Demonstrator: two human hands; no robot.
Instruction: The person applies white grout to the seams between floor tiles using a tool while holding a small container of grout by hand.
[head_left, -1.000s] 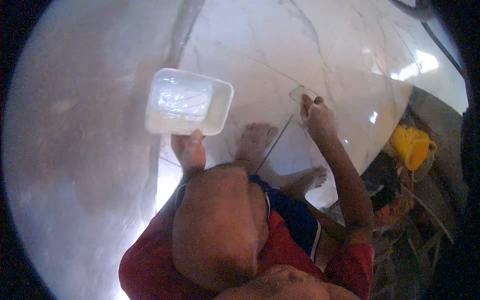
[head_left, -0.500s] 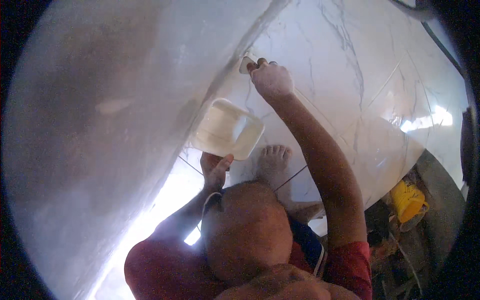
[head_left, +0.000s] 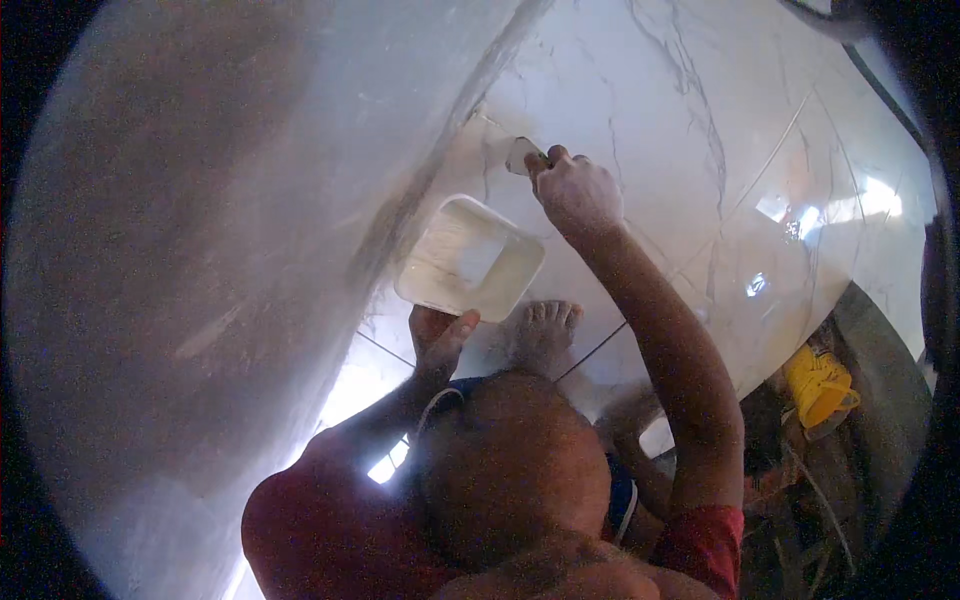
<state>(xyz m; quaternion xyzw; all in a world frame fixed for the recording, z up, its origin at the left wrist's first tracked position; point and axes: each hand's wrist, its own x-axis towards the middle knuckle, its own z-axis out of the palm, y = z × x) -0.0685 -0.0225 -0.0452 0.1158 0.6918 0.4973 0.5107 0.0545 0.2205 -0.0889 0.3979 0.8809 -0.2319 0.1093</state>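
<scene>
My left hand [head_left: 440,342] grips the near side of a white, rounded rectangular plastic tub [head_left: 517,272], thumb on the outside by the rim. Pale material coats part of the tub's inside; what it is I cannot tell. Beyond the tub and to its right, my right hand [head_left: 580,195] is closed around a small scraper [head_left: 520,156] with a pale, flat blade. The handle is mostly covered by my fingers. The blade is over the glossy, grey-veined white tiles [head_left: 660,150], a little right of the seam [head_left: 455,125] along the wall; contact with the tiles is unclear.
A large greyish wall surface [head_left: 200,250] fills the left side. Below the tub a bare foot [head_left: 548,325] stands on the tiles. At the right, past the tiles' curved edge, a yellow bucket [head_left: 820,385] lies among dark clutter. Bright light reflects off the tiles.
My right hand has drawn the scraper back from the seam, toward me and to the right. The tub has shifted slightly right in my left hand.
</scene>
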